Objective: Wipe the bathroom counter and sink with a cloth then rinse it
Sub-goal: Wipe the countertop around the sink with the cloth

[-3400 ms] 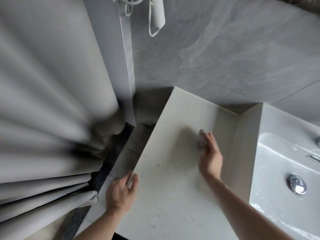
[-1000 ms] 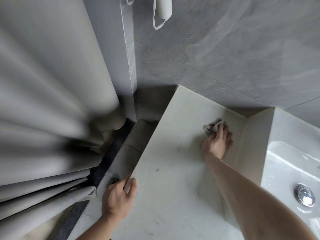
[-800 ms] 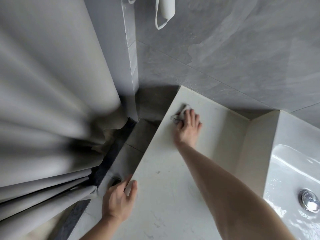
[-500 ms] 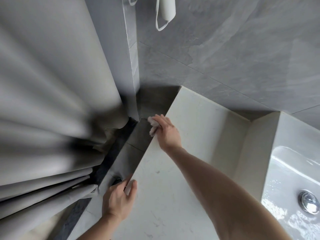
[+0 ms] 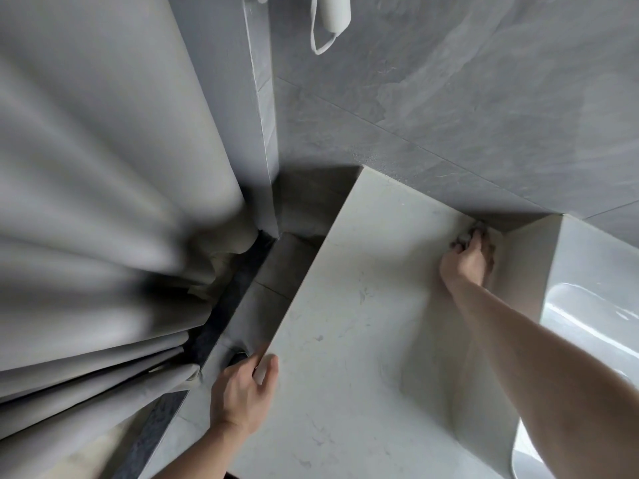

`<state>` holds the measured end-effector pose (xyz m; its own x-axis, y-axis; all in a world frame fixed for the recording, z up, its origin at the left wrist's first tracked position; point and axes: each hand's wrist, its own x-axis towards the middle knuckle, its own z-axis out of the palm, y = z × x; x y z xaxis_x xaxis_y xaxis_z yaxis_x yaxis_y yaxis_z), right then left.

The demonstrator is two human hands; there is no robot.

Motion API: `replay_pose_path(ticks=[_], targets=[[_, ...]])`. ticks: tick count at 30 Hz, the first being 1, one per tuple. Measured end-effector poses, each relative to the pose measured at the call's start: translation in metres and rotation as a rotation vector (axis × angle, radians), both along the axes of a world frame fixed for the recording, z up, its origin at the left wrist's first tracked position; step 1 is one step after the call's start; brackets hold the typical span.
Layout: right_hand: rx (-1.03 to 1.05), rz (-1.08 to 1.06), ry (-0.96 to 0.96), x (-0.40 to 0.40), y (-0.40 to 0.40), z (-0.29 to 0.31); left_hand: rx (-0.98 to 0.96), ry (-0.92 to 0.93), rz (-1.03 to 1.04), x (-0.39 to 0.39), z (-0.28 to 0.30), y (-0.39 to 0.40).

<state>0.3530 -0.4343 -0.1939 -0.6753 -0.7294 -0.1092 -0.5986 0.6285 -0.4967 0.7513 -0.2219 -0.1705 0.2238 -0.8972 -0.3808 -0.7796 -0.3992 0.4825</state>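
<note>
A pleated grey curtain (image 5: 86,202) hangs left, the left hand (image 5: 242,392) clasps the pale marble table (image 5: 345,340) edge, and the right hand (image 5: 466,261) clenches a small grey cloth (image 5: 467,235) in the table's back corner beside the white sink (image 5: 587,323).

One head-worn view — looking steeply down and forward, close over the counter (image 5: 345,340) — takes in its left edge, far-right corner and both forearms.

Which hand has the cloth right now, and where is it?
The right hand grips the grey cloth, pressing it into the counter's back corner by the sink wall. The left hand only holds the counter's left edge.
</note>
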Motion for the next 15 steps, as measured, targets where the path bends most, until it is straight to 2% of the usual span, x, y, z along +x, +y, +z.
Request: replay_pose_path(ticks=[4,7,11,15], targets=[[0.025,0.071,0.073,0.060,-0.020,0.001,0.001,0.002,0.002,0.000,0.000,-0.001],[0.043,0.248,0.080,0.103,-0.044,-0.001,-0.003,-0.026,-0.010,-0.001,0.000,-0.001],[-0.068,0.534,0.035,0.159,-0.059,0.004,0.000,0.016,0.042,-0.003,0.005,-0.002],[-0.057,0.746,-0.005,0.172,-0.051,0.006,-0.003,0.020,0.045,-0.004,0.007,-0.001]])
